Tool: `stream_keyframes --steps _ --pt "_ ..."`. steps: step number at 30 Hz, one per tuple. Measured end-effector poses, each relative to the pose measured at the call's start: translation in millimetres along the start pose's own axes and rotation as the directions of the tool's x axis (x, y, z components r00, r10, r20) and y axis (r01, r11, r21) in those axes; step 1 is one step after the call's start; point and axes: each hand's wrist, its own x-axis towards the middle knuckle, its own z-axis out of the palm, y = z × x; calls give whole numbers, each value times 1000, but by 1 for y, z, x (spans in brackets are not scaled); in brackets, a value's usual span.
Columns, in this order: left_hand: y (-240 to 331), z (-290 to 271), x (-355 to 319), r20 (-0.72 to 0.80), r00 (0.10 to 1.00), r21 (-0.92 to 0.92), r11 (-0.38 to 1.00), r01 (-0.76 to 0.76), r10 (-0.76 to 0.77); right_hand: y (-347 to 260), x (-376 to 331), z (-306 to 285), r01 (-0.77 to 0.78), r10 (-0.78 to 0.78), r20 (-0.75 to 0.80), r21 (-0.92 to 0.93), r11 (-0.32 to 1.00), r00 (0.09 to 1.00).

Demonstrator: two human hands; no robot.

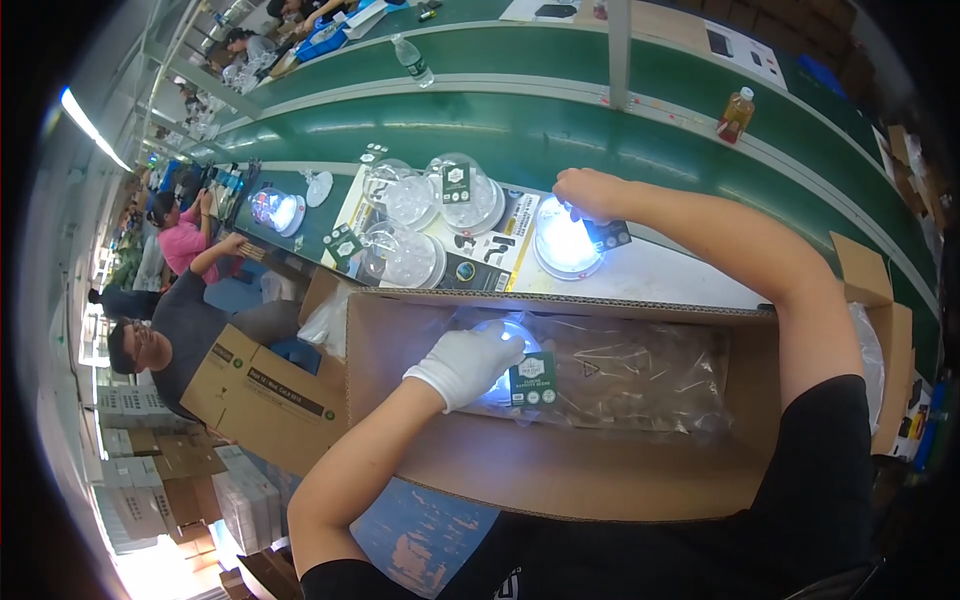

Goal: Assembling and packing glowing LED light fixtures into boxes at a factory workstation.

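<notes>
Head view. The left hand (465, 366), in a white glove, reaches into an open cardboard carton (620, 462) and is closed over the top of a lit carton lamp (515, 334). The bare right hand (588, 196) is above a second lit lamp, the bench lamp (565, 242), its fingers bent together at the crown; glare and the hand itself hide the fingertips, so one cannot tell whether they pinch it or only touch it. The step in hand appears to be the handling of two lit lamps at once, one inside the carton and one beyond its far wall. The next move seems to call for a secure hold on each smooth crown, with the clear plastic film (640, 372) kept from snagging beneath the gloved fingers. The carton lamp is at the left part of the film, largely covered by the glove; a green printed card (533, 380) hangs at its right side. The bench lamp stands upright on the pale bench (690, 275), a low rounded dome on a broad circular base, glowing blue-white so strongly that its interior is washed out; a dark card (611, 236) is beside it. To its left, three unlit clear domes (402, 256) show transparent shells.
</notes>
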Motion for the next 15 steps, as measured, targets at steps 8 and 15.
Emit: stream_keyframes --steps 8,15 --pt "1 2 -10 6 998 -41 998 58 -58 -76 -100 -162 7 -119 -408 -265 964 905" --pt "-10 5 -13 47 998 -114 992 57 -52 -157 -201 -278 47 -477 -705 -536 843 525"
